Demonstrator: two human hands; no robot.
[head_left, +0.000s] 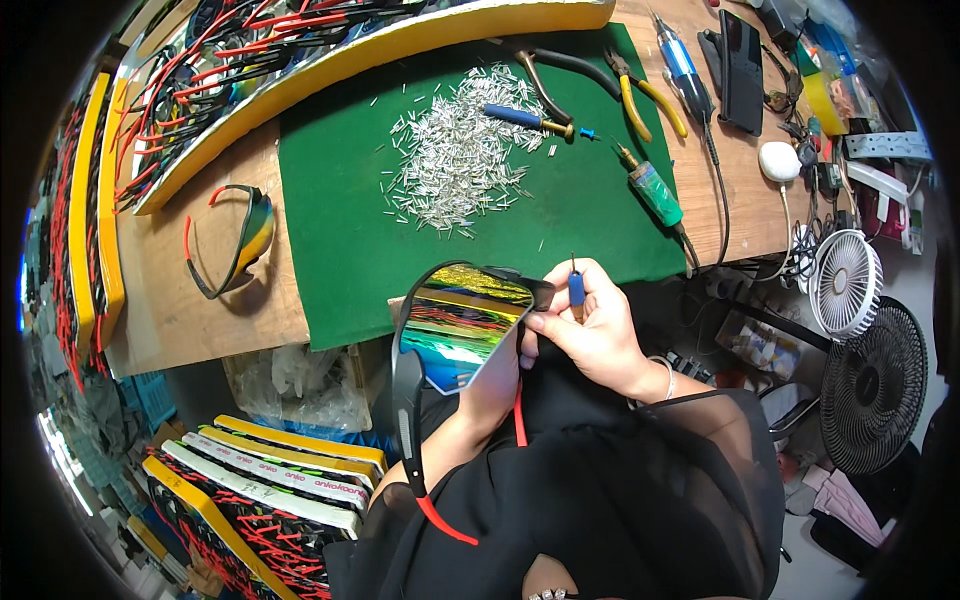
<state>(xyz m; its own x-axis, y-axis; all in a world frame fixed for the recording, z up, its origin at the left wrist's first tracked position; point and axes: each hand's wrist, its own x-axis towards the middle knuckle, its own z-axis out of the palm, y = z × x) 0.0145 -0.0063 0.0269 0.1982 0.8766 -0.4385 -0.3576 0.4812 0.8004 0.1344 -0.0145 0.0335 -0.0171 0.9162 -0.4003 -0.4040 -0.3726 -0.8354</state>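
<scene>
A pair of wraparound sunglasses (pixel 465 320) with a mirrored rainbow lens, black frame and red temple tips is held up in front of my body. My left hand (pixel 490 398) grips it from beneath; the lens hides most of its fingers. My right hand (pixel 605 335) is closed, thumb and fingertips at the frame's right corner. Between its fingers sits a small blue tool (pixel 577 288) with a thin metal tip pointing up, apparently a screwdriver. Beyond both hands, a heap of small silvery pins (pixel 460 150) covers part of the green mat (pixel 340 230).
On the mat lie a blue-handled tool (pixel 515 116), yellow-handled cutters (pixel 640 95) and a green-handled powered tool (pixel 655 192). Another pair of sunglasses (pixel 240 245) lies at left. Yellow-edged boxes (pixel 400 55) hold more glasses. Right stand a phone (pixel 741 75) and white fan (pixel 846 285).
</scene>
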